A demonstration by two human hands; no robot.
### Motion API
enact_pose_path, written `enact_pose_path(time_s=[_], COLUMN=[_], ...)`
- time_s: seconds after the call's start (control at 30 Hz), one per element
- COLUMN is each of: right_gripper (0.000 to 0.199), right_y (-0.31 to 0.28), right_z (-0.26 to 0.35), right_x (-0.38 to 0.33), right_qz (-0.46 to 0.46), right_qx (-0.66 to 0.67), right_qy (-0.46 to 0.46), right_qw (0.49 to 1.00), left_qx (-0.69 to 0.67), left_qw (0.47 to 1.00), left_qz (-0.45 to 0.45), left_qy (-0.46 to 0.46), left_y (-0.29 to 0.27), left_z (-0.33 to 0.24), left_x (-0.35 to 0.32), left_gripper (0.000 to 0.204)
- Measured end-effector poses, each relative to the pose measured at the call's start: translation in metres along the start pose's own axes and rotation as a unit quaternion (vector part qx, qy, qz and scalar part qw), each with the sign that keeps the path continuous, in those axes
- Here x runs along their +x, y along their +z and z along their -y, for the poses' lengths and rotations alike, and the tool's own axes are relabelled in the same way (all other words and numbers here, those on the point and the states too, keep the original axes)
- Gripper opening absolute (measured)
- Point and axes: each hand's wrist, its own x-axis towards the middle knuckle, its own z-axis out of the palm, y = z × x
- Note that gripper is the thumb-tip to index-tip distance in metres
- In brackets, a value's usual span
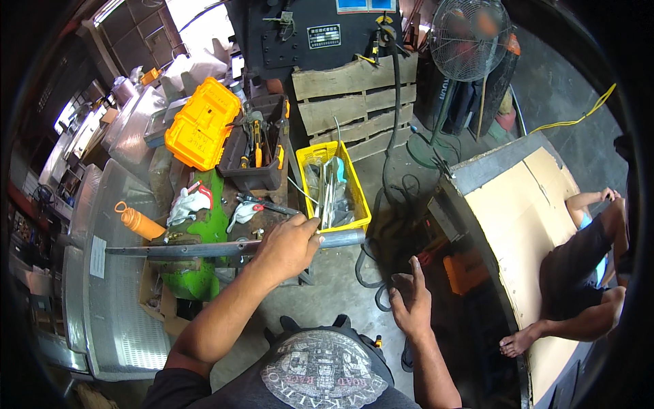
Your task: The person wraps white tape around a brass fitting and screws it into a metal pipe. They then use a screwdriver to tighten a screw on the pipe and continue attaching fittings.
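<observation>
My left hand (286, 247) is closed around a long grey metal pipe (197, 250) near its threaded right end. The pipe runs leftward over the cluttered workbench (238, 228), with small holes along its side. To the right, my right hand (413, 303) is raised with thumb and index finger apart, and nothing shows in it. Under the pipe lies a bright green patch (194, 273) on the bench. White-and-red gloves or rags (193, 202) and a dark hand tool (262, 204) rest just beyond the pipe. An orange bottle (139, 221) lies tilted near its far left part.
An open toolbox (252, 178) with a yellow lid (203, 123) stands at the back of the bench. Beyond my left hand is a yellow crate (363, 221) of metal rods. Hoses (390, 157) trail over the floor beside a fan (470, 41). Someone sits on cardboard (507, 225) at right.
</observation>
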Motion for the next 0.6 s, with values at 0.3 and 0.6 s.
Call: enact_pose_path(time_s=[0.3, 0.6], right_gripper=[0.082, 0.08], right_y=[0.001, 0.007], right_z=[0.001, -0.002], right_x=[-0.001, -0.002], right_qz=[0.0, 0.003], right_qx=[-0.005, -0.013], right_qy=[0.005, 0.002], right_qw=[1.0, 1.0], left_qx=[0.102, 0.15], left_qw=[0.99, 0.974], left_qz=[0.098, 0.159], left_qy=[0.011, 0.063], left_y=[-0.014, -0.024], left_z=[-0.004, 0.0], left_x=[0.009, 0.016], left_gripper=[0.039, 0.053])
